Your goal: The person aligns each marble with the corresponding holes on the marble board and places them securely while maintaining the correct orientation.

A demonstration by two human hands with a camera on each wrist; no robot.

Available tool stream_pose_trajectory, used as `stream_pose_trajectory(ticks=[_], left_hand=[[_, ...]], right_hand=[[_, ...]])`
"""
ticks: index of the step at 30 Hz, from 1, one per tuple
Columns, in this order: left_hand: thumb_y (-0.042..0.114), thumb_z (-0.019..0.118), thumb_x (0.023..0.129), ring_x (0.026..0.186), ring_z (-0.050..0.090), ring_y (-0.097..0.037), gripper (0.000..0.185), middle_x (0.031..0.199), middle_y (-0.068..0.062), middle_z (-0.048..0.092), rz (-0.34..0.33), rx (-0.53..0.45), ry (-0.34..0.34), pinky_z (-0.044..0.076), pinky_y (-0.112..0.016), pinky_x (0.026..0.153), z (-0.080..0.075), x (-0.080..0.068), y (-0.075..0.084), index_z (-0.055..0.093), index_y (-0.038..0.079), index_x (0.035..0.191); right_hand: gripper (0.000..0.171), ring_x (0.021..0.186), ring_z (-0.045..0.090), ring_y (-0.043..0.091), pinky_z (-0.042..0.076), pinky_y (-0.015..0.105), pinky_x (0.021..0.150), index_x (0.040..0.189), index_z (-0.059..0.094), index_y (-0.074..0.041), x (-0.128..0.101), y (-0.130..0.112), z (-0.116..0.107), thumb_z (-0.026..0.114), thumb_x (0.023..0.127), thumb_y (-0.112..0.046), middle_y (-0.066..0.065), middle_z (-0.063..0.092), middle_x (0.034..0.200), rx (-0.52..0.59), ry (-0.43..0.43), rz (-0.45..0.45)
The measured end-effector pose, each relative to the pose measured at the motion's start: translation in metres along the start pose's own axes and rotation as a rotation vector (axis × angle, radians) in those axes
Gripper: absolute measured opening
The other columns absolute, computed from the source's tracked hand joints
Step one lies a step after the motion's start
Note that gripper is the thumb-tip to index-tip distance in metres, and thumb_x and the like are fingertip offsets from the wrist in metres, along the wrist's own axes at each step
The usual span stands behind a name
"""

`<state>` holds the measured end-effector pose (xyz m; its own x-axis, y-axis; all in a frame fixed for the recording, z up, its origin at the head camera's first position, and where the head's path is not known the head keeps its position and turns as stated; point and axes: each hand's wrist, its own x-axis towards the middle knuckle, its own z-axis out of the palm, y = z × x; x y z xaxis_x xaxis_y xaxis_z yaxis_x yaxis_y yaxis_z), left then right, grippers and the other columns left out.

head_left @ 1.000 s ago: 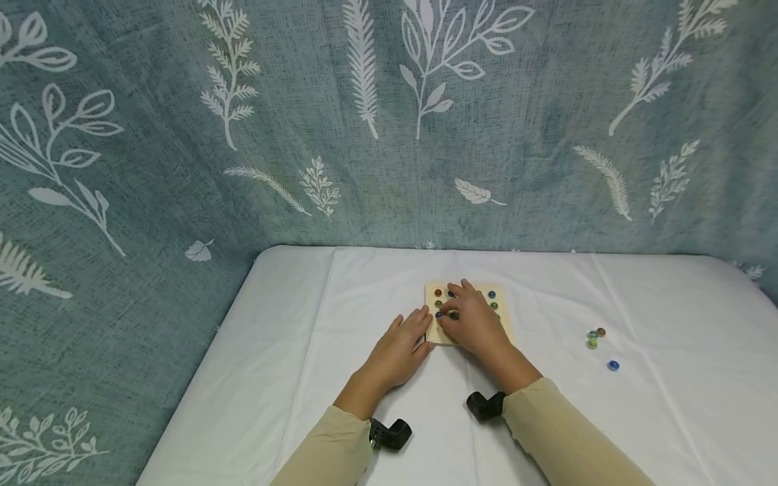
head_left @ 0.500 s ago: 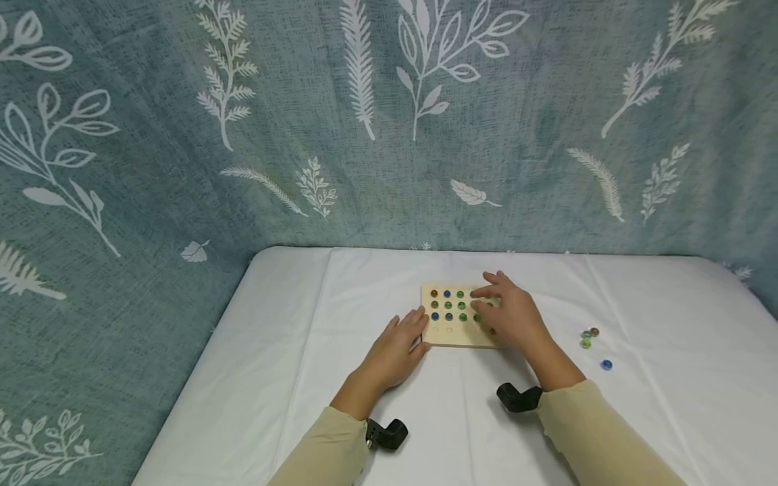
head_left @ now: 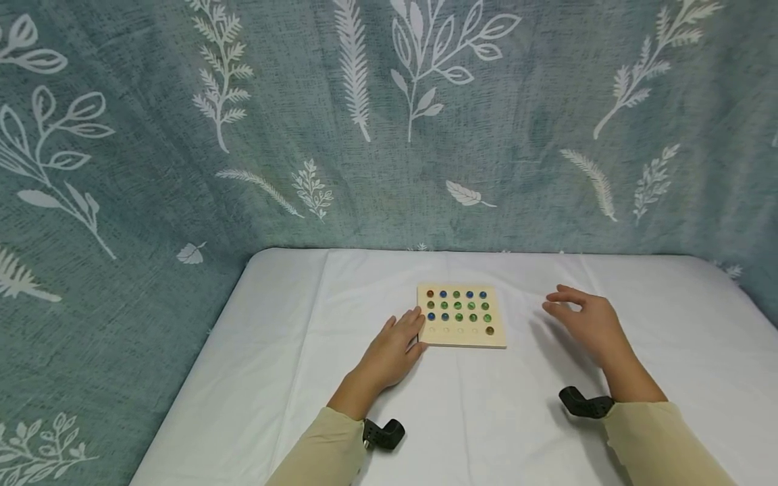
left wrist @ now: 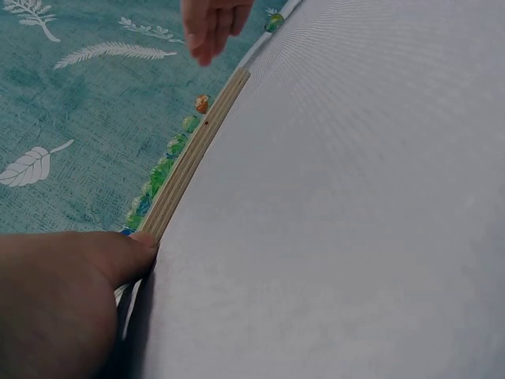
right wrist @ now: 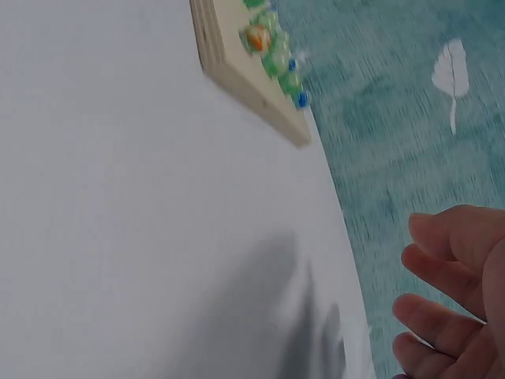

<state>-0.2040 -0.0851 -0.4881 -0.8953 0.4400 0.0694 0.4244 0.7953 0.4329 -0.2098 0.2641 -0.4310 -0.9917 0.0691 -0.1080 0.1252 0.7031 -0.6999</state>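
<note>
A square wooden board [head_left: 452, 340] lies on the white cloth, with rows of glass marbles in its hollows. Its three far rows hold blue, green and brown marbles; in the near row sits one brown marble [head_left: 489, 331] at the right end, beside several bare hollows. My left hand [head_left: 391, 349] rests against the board's left side with fingers extended. In the left wrist view its thumb [left wrist: 130, 257] touches the board's edge [left wrist: 193, 154]. My right hand [head_left: 591, 327] hovers above the cloth, right of the board, fingers loosely bent and holding nothing visible.
A green marble [left wrist: 274, 22] lies loose beyond the board in the left wrist view. In the head view my right hand and forearm cover the spot of the loose marbles. White cloth [head_left: 304, 405] surrounds the board, and a leaf-patterned curtain [head_left: 389, 189] hangs behind it.
My right hand has moved off the board to the right, uncovering its marbles and now hiding the loose ones. The left hand has stayed at the board's left side.
</note>
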Motion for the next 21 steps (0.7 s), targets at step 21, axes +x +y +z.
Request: stream_pose_trajectory(ticks=[21], left_hand=[[0.031,0.055,0.101,0.148,0.028,-0.015,0.059,0.161,-0.001,0.029,0.010,-0.023,0.018,0.018,-0.039,0.126,0.002,0.000,0.001,0.037,0.008,0.152]], right_hand=[[0.064,0.139,0.031,0.052,0.032,0.067,0.108,0.134,0.058,0.001,-0.018,0.067,-0.024,0.043,0.101,-0.052,0.024,0.041,0.151,0.005,0.085,0.173]])
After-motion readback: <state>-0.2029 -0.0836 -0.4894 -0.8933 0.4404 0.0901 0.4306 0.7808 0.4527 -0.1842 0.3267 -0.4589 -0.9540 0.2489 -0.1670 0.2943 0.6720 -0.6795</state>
